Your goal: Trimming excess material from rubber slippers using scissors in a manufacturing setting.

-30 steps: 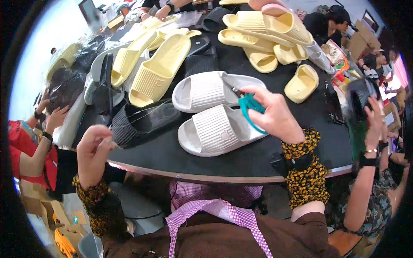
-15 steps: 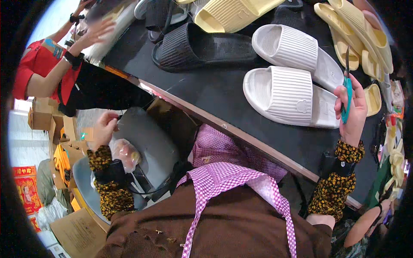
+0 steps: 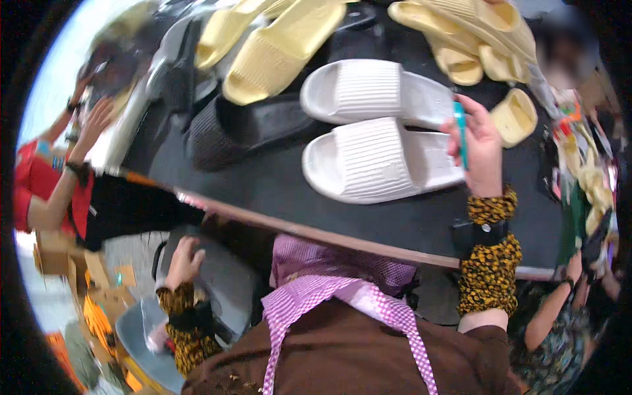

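My right hand (image 3: 484, 148) is closed around teal-handled thread snips (image 3: 460, 135), held upright at the heel end of a pair of white slippers. The far white slipper (image 3: 368, 91) and the near white slipper (image 3: 372, 161) lie side by side on the dark table (image 3: 263, 191), ribbed straps up, toes to the left. The blade of the snips is hard to make out against the far slipper. My left hand (image 3: 186, 263) is off the table, over a grey chair (image 3: 227, 280); its fingers are loosely bent and apart, with nothing visible in them.
A black slipper (image 3: 243, 128) and a yellow slipper (image 3: 283, 52) lie left of the white pair. More yellow slippers (image 3: 474, 33) are piled at the far right. A person in red (image 3: 49, 184) stands at the left; another person's arm (image 3: 550, 316) shows at right. Cardboard boxes (image 3: 56, 253) stand lower left.
The view has swung, so the table and slippers sit further left. My right hand still grips the snips, now lower against the white slippers. My left hand has dropped, its fingers less pinched.
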Available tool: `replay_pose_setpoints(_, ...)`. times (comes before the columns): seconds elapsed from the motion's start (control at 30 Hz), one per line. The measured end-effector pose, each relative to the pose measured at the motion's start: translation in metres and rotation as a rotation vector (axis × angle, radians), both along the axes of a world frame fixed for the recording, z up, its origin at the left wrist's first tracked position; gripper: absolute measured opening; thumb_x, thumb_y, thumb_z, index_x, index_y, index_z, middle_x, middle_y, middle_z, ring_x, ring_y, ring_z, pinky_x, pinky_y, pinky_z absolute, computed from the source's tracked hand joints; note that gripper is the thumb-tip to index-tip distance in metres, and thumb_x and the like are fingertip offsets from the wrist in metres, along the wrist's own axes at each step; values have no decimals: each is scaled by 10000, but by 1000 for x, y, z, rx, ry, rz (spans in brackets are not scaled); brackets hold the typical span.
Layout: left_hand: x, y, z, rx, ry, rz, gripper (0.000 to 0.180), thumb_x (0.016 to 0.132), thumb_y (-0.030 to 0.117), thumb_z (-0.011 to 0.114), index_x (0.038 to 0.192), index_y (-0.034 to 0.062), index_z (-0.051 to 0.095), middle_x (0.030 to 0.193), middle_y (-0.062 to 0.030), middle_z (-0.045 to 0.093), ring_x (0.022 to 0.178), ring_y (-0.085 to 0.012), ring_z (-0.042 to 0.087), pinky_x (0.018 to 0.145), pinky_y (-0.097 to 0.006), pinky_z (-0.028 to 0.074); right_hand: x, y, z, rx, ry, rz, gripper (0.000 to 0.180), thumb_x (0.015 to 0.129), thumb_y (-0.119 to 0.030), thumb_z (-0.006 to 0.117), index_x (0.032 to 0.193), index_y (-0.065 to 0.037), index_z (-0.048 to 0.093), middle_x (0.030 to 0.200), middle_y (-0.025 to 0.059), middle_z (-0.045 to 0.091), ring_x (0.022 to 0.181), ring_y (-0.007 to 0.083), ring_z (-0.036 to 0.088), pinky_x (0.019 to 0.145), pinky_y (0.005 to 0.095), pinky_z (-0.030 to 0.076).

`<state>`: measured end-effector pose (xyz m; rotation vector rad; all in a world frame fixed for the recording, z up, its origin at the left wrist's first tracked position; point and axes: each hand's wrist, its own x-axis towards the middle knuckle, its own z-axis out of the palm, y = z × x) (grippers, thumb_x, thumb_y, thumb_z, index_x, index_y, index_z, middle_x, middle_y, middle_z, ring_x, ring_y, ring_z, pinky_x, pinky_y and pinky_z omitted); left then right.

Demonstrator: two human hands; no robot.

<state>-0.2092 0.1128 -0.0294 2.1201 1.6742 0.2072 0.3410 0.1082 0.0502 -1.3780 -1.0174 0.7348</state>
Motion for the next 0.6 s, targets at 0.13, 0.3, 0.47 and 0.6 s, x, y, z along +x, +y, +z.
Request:
replay_pose_setpoints(0.13, 67, 6, 76, -143, -268, -58, 268, 819, 67, 575, 1075, -10, 549, 899, -140, 630, 821, -223, 628, 733, -301, 488, -1, 5, 3, 59, 38, 32, 398, 850, -39, 565, 1238, -46, 480, 818, 44, 609, 580, 39, 530, 444, 163, 405)
replay_pose_setpoints(0.3, 174, 40, 136, 92, -229, -509, 312, 764, 6, 608, 1070, -3, 550, 958, -152, 622, 861, -263, 620, 751, -314, 488, 2, 4, 1, 178, 79, 67, 376, 856, 10, 531, 1226, -33, 478, 881, 44, 626, 717, 49, 583, 516, 171, 466)
replay_pose_setpoints(0.47, 286, 54, 171, 431, 12, -988, 437, 684, 81, 694, 1091, 32, 544, 1273, -193, 454, 1138, -381, 442, 952, -439, 364, 20, 15, -27, 391, -145, -56, 394, 797, 73, 519, 1182, -8, 516, 986, 60, 628, 858, 106, 606, 755, 238, 496)
replay_pose_setpoints(0.6, 342, 79, 168, 500, 257, -1253, 593, 678, 234, 721, 1223, 137, 510, 1379, -205, 316, 1249, -428, 295, 1006, -530, 265, 15, 7, -29, 400, -253, -180, 378, 694, -106, 621, 1062, -27, 582, 1016, 175, 604, 988, 319, 577, 897, 383, 436)
